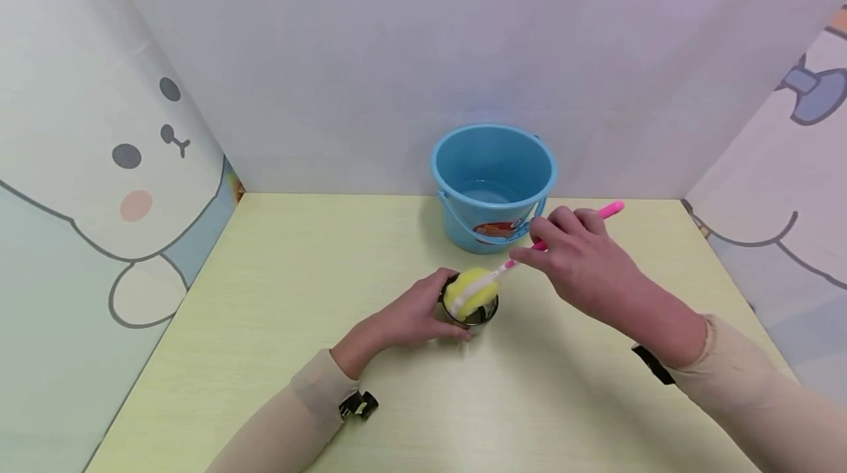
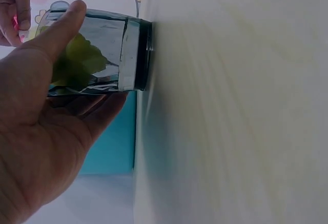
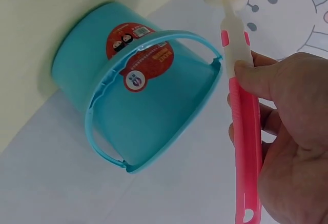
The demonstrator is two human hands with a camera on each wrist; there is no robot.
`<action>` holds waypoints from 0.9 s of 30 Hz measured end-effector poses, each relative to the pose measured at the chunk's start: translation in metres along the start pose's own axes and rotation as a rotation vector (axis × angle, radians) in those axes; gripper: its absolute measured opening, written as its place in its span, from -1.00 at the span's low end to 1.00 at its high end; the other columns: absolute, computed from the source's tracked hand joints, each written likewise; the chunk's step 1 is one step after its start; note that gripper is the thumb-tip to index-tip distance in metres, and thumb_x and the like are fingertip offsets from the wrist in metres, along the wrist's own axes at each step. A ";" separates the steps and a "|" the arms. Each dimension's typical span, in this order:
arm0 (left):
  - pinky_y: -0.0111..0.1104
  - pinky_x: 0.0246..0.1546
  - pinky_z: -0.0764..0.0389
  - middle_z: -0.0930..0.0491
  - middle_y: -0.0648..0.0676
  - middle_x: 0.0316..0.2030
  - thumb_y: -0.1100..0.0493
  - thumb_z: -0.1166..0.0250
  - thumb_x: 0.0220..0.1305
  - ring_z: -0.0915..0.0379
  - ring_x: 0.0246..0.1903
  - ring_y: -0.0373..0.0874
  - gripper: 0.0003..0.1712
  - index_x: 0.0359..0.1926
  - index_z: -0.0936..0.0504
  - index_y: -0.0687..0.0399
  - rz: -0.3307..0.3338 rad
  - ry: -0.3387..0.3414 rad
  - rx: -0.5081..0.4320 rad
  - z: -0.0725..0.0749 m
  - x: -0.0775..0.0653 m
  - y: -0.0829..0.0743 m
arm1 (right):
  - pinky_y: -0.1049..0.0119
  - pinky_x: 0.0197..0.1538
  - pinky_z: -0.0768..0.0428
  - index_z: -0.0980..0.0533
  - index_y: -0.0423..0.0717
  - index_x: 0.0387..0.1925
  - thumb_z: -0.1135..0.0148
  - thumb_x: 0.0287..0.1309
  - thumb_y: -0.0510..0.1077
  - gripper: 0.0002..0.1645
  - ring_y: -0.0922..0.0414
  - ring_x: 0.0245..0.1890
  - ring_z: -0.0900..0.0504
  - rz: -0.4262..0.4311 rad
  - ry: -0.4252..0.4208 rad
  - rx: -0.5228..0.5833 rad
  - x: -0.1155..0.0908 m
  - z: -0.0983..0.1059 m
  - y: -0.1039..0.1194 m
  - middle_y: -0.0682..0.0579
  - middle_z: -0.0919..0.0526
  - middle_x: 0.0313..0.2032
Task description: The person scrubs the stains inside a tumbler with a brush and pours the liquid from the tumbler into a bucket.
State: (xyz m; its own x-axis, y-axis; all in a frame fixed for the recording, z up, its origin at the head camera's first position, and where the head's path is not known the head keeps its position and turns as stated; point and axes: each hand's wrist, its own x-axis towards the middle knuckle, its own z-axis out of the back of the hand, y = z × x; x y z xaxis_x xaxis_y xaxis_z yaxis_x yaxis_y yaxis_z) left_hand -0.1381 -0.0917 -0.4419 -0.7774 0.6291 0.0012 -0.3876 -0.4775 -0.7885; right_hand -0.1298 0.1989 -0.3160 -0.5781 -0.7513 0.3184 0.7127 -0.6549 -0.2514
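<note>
My left hand (image 1: pixel 417 315) grips a clear glass cup (image 2: pixel 110 47) with a dark base, its fingers and thumb around the side. The cup stands on the table. In my right hand (image 1: pixel 585 260) is a bottle brush (image 3: pixel 246 131) with a pink and white handle, pinched between thumb and fingers. The brush slants down to the left, and its yellow sponge head (image 1: pixel 471 293) is in the mouth of the cup. Through the glass, the left wrist view shows the yellow sponge pushed partway inside.
A light blue bucket (image 1: pixel 492 164) with a red label and a hanging handle stands behind the cup, close to the back wall. Some water seems to lie in its bottom. The pale yellow table (image 1: pixel 298 260) meets cartoon-printed walls at left and right.
</note>
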 end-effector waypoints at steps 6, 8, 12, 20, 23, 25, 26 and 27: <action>-0.24 0.34 -0.50 -0.53 0.00 0.22 -0.05 -0.71 0.08 -0.47 0.20 -0.18 0.04 0.43 -0.30 0.09 0.003 -0.009 -0.005 0.000 0.000 0.001 | -0.09 -0.11 -0.41 -0.76 0.16 0.08 -0.74 -0.17 -0.33 -0.30 -0.15 -0.15 -0.48 -0.084 -0.009 0.031 -0.006 -0.010 0.000 -0.07 -0.52 -0.26; -0.24 0.33 -0.51 -0.53 0.00 0.22 -0.06 -0.71 0.08 -0.48 0.20 -0.17 0.04 0.42 -0.31 0.08 0.006 -0.013 -0.009 0.000 -0.001 0.001 | -0.09 -0.11 -0.38 -0.77 0.16 0.10 -0.74 -0.17 -0.33 -0.29 -0.15 -0.16 -0.47 -0.107 -0.012 0.044 -0.009 -0.013 0.000 -0.07 -0.51 -0.27; -0.24 0.33 -0.52 -0.53 -0.01 0.22 -0.05 -0.72 0.07 -0.48 0.21 -0.17 0.04 0.42 -0.31 0.08 0.011 -0.009 -0.015 0.000 0.000 0.001 | -0.09 -0.12 -0.36 -0.78 0.15 0.06 -0.73 -0.16 -0.35 -0.33 -0.12 -0.18 -0.45 -0.129 -0.038 0.077 -0.015 -0.020 -0.003 -0.05 -0.51 -0.27; -0.24 0.33 -0.51 -0.53 -0.01 0.22 -0.06 -0.71 0.09 -0.47 0.21 -0.18 0.04 0.44 -0.30 0.09 0.009 -0.010 -0.008 0.001 -0.001 0.001 | -0.13 -0.14 -0.37 -0.76 0.21 0.01 -0.68 -0.08 -0.35 -0.40 -0.11 -0.15 -0.46 -0.166 -0.037 0.127 -0.025 -0.022 -0.011 -0.02 -0.52 -0.23; -0.24 0.33 -0.50 -0.53 -0.03 0.22 -0.07 -0.71 0.09 -0.47 0.21 -0.19 0.04 0.44 -0.29 0.07 0.009 -0.009 -0.009 0.001 -0.001 0.001 | -0.12 -0.14 -0.36 -0.76 0.22 0.01 -0.67 -0.07 -0.36 -0.39 -0.11 -0.14 -0.46 -0.177 -0.021 0.128 -0.028 -0.021 -0.014 -0.01 -0.52 -0.23; -0.25 0.34 -0.50 -0.52 -0.03 0.23 -0.08 -0.70 0.09 -0.46 0.22 -0.19 0.05 0.44 -0.29 0.06 0.009 -0.005 -0.011 0.001 -0.001 0.001 | -0.13 -0.14 -0.36 -0.76 0.23 0.01 -0.68 -0.07 -0.36 -0.39 -0.12 -0.13 -0.46 -0.178 -0.016 0.127 -0.030 -0.021 -0.016 -0.01 -0.51 -0.23; -0.25 0.35 -0.49 -0.52 -0.03 0.24 -0.08 -0.70 0.09 -0.46 0.23 -0.20 0.05 0.45 -0.28 0.06 0.009 -0.002 -0.012 0.001 -0.001 0.001 | -0.13 -0.15 -0.36 -0.76 0.23 0.01 -0.68 -0.08 -0.36 -0.38 -0.12 -0.13 -0.46 -0.178 -0.015 0.127 -0.031 -0.020 -0.017 -0.01 -0.51 -0.23; -0.25 0.35 -0.49 -0.51 -0.03 0.25 -0.09 -0.70 0.09 -0.45 0.24 -0.20 0.06 0.45 -0.28 0.06 0.009 0.000 -0.014 0.001 -0.001 0.000 | -0.13 -0.15 -0.36 -0.76 0.23 0.01 -0.68 -0.08 -0.36 -0.38 -0.12 -0.13 -0.46 -0.178 -0.015 0.129 -0.033 -0.020 -0.018 -0.01 -0.51 -0.23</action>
State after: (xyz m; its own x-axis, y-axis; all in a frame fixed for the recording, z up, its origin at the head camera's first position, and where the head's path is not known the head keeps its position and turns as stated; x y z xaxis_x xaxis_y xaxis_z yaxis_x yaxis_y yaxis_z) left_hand -0.1379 -0.0937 -0.4414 -0.7809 0.6247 -0.0064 -0.3733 -0.4747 -0.7971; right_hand -0.1322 0.2339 -0.3404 -0.6936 -0.6231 0.3614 0.6458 -0.7602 -0.0712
